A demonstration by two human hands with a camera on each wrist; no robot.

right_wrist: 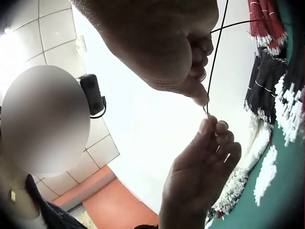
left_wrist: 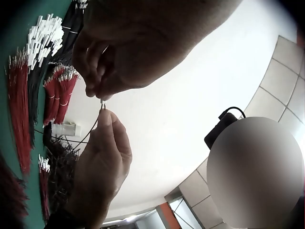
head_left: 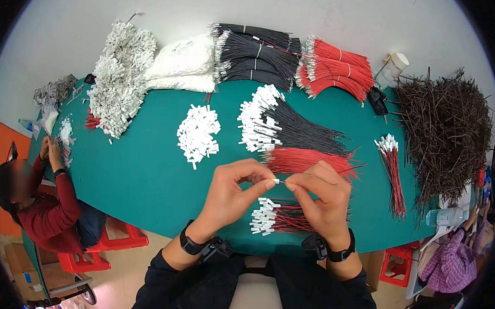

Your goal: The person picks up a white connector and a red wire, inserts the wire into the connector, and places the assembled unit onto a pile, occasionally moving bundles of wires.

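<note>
In the head view, my left hand (head_left: 227, 190) pinches a small white connector housing (head_left: 276, 180) between thumb and forefinger. My right hand (head_left: 326, 200) faces it and pinches thin wires just behind their ends, right at the housing. Two dark wires (right_wrist: 218, 55) run back past the right hand in the right wrist view; their tips meet the housing at the left fingertips. Under the hands lies a bundle of red and black wires with white housings (head_left: 264, 217) on their ends. Loose red wires (head_left: 309, 160) lie just beyond the hands.
Black wires with white housings (head_left: 260, 121) lie farther back, beside a heap of loose housings (head_left: 199, 135). Tied black bundles (head_left: 258, 57) and red bundles (head_left: 338, 70) line the wall. A dark wire pile (head_left: 444, 131) stands right on the green table (head_left: 145, 177). Another person (head_left: 48, 211) sits left.
</note>
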